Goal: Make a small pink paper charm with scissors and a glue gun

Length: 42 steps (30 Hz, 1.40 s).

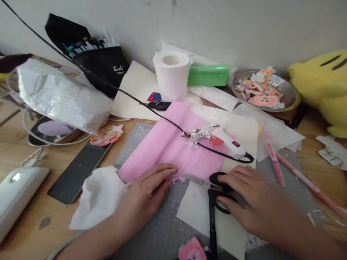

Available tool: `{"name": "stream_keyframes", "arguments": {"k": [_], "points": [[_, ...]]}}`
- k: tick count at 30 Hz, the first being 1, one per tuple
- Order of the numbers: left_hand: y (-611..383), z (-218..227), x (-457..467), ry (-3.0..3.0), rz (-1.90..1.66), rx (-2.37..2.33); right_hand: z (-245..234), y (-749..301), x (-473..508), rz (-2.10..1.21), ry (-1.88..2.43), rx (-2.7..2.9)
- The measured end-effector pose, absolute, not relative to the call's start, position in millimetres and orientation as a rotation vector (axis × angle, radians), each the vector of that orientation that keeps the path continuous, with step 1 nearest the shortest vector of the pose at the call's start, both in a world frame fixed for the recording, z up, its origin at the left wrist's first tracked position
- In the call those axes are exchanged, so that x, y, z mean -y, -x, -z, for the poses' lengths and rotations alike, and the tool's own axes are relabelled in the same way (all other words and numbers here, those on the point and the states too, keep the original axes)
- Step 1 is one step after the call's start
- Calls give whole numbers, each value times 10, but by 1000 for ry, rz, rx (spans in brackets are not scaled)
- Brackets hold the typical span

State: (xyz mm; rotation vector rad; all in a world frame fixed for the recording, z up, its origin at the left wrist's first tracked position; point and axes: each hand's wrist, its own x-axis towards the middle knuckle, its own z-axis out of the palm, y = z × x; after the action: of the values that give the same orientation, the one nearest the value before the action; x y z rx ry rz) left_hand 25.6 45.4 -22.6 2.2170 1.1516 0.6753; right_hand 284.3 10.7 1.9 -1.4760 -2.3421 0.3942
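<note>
"Where is the pink paper (pixel 159 144)?"
"Directly in front of the tissue roll (pixel 170 79), far end by the roll's base."
"Grip?"
"Left hand (pixel 151 184) pinches the near edge; right hand (pixel 252 195) holds the scissors (pixel 197 179) by their black handles, blades at that edge."
"Recommended practice?"
"Draw the paper taut, keep the left hand clear of the blade tips."
"Hazards?"
"Glue gun (pixel 229 144), right of the roll and nearer, over the paper. Avoid snagging its cable (pixel 222 154)."
</note>
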Motion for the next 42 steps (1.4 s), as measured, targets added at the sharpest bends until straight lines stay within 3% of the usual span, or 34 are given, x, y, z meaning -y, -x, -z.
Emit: {"name": "stream_keyframes", "arguments": {"k": [42], "points": [[-275,197,-432,-2162,-638,-1135,-8,-2807,-91,-446,1499,2446]]}}
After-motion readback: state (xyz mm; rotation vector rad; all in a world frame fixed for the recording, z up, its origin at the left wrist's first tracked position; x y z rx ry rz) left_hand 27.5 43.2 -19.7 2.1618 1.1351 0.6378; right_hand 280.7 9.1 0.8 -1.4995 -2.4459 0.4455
